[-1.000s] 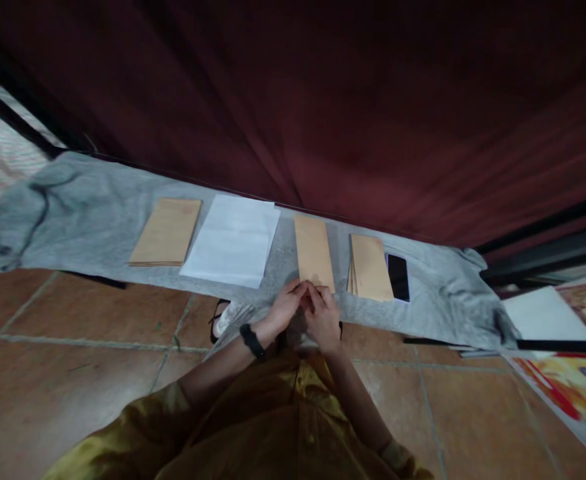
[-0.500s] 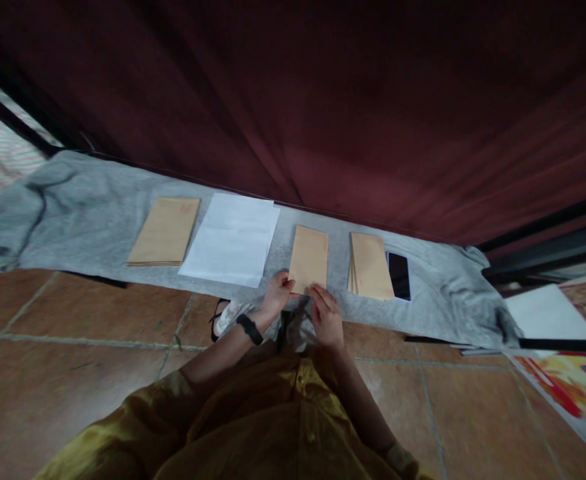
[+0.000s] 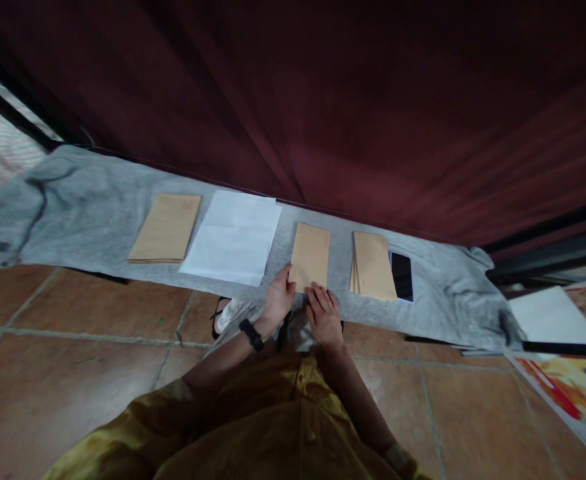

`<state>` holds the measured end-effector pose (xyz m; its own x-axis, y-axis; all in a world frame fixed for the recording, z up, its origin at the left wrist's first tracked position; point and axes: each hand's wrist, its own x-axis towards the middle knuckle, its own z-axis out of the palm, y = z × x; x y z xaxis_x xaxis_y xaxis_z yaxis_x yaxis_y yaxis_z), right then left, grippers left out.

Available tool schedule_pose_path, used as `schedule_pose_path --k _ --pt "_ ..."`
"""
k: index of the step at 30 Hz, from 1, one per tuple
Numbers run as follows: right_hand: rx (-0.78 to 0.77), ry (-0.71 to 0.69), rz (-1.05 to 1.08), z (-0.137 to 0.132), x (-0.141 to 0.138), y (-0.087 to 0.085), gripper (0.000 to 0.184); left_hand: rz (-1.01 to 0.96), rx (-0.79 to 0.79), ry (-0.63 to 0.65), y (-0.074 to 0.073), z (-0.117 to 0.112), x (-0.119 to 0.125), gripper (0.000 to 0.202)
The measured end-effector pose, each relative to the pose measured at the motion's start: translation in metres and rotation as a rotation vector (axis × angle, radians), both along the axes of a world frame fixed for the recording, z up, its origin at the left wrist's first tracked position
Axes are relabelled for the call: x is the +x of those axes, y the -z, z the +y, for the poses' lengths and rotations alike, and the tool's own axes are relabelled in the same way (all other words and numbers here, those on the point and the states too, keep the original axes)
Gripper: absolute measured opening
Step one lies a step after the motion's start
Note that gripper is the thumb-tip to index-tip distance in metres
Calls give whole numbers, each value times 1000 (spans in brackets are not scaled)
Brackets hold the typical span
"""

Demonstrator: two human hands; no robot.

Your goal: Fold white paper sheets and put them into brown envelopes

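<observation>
A brown paper envelope (image 3: 311, 255) lies on the grey cloth in front of me. My left hand (image 3: 279, 298) has its lower left corner between thumb and fingers. Across the lower edge, my right hand (image 3: 324, 316) rests with fingers stretched out flat on the paper. White paper sheets (image 3: 230, 237) lie to the left of this envelope. Farther left is a neat stack of brown envelopes (image 3: 165, 229). On the right, a slightly fanned pile of brown envelopes (image 3: 373, 265) sits beside a dark-screened phone (image 3: 401, 276).
The grey cloth (image 3: 97, 200) covers a long narrow surface, bunched at both ends. A dark red curtain (image 3: 323, 120) hangs right behind it. Dark bars (image 3: 547, 230) stand at the right, above a colourful printed box or sheet (image 3: 577, 387). Below is a tiled floor (image 3: 97, 373).
My right fingers have gone from curled at the envelope's lower edge to laid flatter on it. My left hand has shifted slightly up the left edge.
</observation>
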<state>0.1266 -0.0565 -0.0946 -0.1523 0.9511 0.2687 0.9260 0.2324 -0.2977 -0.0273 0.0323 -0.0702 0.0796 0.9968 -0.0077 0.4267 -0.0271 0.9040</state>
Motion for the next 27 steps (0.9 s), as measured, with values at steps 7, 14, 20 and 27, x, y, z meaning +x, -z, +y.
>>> schedule_pose_path --k 7,14,20,27 --pt "-1 8 -10 -1 -2 0 48 572 256 170 -18 -21 -8 41" --pt "-22 -1 42 -2 0 -3 51 792 535 546 -4 -49 -17 50" --pt "-29 -36 96 1 -5 -9 48 906 554 623 6 -55 -23 63" --pt "-27 -37 131 -1 -20 -5 51 1011 579 563 11 -61 -17 63"
